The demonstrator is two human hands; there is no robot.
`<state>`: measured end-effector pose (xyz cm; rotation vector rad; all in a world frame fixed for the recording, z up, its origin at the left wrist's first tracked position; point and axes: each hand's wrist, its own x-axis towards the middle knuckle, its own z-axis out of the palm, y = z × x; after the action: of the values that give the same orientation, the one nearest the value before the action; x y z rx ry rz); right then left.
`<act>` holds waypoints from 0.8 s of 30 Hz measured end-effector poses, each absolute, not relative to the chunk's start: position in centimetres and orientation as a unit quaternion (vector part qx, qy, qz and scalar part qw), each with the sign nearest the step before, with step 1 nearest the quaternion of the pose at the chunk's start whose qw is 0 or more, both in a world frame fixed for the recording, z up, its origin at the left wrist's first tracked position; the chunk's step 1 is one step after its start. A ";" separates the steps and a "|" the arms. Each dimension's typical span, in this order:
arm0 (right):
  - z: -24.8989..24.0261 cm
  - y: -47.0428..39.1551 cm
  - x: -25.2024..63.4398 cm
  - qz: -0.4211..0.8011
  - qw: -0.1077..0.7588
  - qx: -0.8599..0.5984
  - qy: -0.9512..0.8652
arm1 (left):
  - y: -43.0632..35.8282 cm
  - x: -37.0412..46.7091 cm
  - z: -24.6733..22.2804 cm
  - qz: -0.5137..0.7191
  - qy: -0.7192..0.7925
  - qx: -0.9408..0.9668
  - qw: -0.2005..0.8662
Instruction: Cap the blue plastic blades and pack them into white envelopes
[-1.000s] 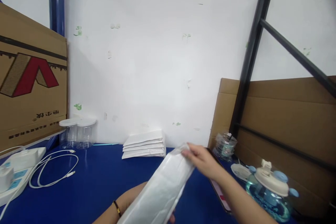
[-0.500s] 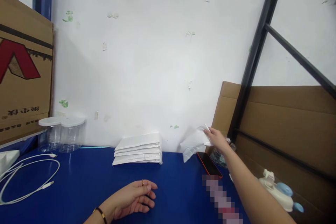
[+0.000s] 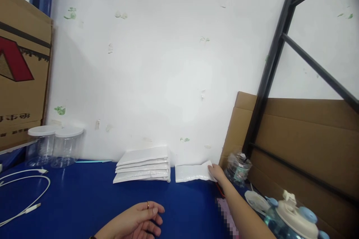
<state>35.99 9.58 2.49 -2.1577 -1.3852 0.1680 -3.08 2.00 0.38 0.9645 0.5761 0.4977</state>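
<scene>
Left hand (image 3: 137, 221): open, fingers loosely curled, over the blue table (image 3: 185, 209), whose broad surface runs back from it. Right hand (image 3: 217, 173): gripping the right edge of a white packet (image 3: 193, 172) at the table's rear. A narrow gap separates packet from white stack (image 3: 143, 166), leftward; wall (image 3: 157, 82) close behind both.

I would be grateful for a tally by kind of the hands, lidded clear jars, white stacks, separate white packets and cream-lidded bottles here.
Hands: 2 (left hand, right hand)
Lidded clear jars: 2
White stack: 1
Separate white packet: 1
Cream-lidded bottle: 1
Total: 7
</scene>
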 end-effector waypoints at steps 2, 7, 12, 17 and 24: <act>3.0 9.7 34.6 0.053 0.292 -0.804 -0.515 | 2.1 -3.1 0.5 0.236 0.272 0.453 0.815; 5.6 11.2 27.5 0.106 0.364 -0.711 -0.592 | 2.6 -3.3 0.6 0.273 0.290 0.465 0.791; 7.9 13.8 19.2 0.217 0.418 -0.640 -0.607 | 3.4 -3.9 0.3 0.336 0.309 0.435 0.776; 9.4 14.1 14.1 0.338 0.467 -0.570 -0.585 | 4.1 -4.6 0.8 0.391 0.291 0.353 0.799; 9.6 6.4 13.1 0.584 0.535 -0.361 -0.492 | 3.7 -4.6 2.4 0.522 0.140 0.202 0.817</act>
<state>13.11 6.43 9.57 -0.8595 -1.1727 1.3903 -4.60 3.74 2.35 0.4310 0.2994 1.1118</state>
